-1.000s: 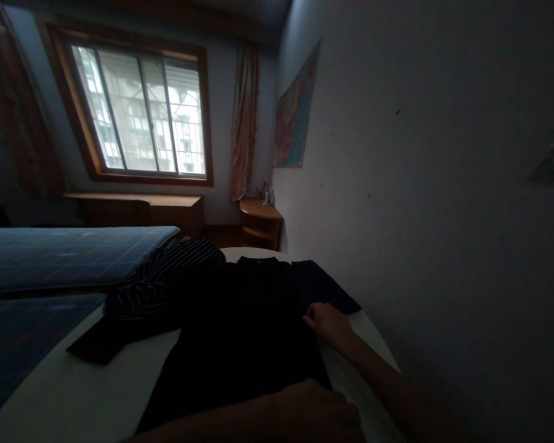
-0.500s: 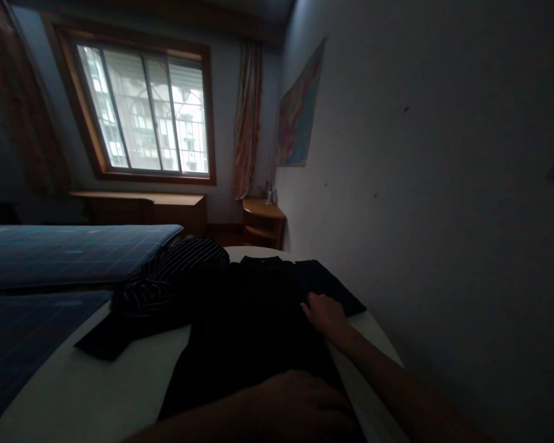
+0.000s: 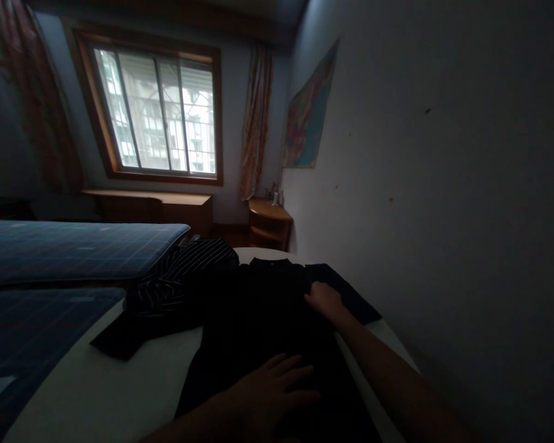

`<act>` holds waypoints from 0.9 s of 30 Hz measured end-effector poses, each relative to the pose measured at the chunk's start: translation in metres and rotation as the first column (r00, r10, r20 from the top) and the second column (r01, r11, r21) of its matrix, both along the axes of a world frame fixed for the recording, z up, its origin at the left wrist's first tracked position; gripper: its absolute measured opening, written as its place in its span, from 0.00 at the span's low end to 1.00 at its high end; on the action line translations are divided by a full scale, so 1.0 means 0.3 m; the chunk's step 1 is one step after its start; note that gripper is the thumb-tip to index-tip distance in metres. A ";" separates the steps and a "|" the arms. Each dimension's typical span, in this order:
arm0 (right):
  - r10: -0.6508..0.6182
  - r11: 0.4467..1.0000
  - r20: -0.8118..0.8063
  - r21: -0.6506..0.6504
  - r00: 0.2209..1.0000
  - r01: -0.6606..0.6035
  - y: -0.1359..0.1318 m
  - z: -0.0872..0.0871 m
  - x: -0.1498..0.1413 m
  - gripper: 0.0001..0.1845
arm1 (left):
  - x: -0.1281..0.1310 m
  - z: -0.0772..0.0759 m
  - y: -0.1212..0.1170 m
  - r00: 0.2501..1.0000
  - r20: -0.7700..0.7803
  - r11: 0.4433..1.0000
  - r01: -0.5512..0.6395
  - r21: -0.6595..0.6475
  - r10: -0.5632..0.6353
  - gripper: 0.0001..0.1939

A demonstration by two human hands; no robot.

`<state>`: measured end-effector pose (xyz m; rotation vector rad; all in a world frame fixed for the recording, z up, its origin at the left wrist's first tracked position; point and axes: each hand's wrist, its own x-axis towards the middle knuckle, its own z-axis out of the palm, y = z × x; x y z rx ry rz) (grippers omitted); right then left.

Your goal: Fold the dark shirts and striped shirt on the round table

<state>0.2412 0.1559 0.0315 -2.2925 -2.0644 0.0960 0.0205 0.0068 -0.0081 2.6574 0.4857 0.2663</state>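
Observation:
A black garment (image 3: 258, 320) lies spread flat on a white table (image 3: 111, 394) in a dim room. My left hand (image 3: 268, 394) rests flat on its lower part, fingers stretched out and apart. Farther up, my right hand (image 3: 324, 299) lies on the garment's right shoulder, next to its short sleeve (image 3: 346, 298); the fingers press down on the cloth and look flat. A dark striped garment (image 3: 175, 289) lies bunched at the black one's left, partly beneath it.
A blue checked mattress (image 3: 69, 246) runs along the left. A plain wall (image 3: 443, 184) stands close on the right with a map poster (image 3: 310, 111). A window (image 3: 159, 120), a wooden desk (image 3: 157, 206) and a corner shelf (image 3: 268, 221) are at the far end.
My left hand has slid up onto the garment and its fingers have spread. My right hand has moved farther up toward the shoulder. The view has shifted slightly.

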 end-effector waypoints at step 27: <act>0.140 0.972 0.049 0.182 0.989 -0.147 0.134 -0.034 -0.048 0.22 | 0.025 -0.050 0.012 0.998 -0.017 0.991 0.054 0.123 -0.053 0.25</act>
